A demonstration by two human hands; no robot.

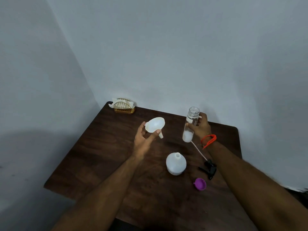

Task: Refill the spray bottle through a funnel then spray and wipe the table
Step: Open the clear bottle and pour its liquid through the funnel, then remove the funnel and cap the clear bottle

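Note:
My left hand (143,140) holds a white funnel (154,125) above the dark wooden table (103,157), thumb and fingers around its bowl, spout pointing right and down. My right hand (200,126) grips a clear uncapped bottle (190,124) upright and lifted, some liquid at its base. A white round spray bottle (176,163) stands open-necked in the middle of the table. Its black spray head (209,167) with a thin tube lies to the right, partly under my right forearm.
A purple cap (200,184) lies at the right front. A gold wire napkin holder (124,105) with white napkins stands at the back left corner. Walls close in behind and to the left of the table.

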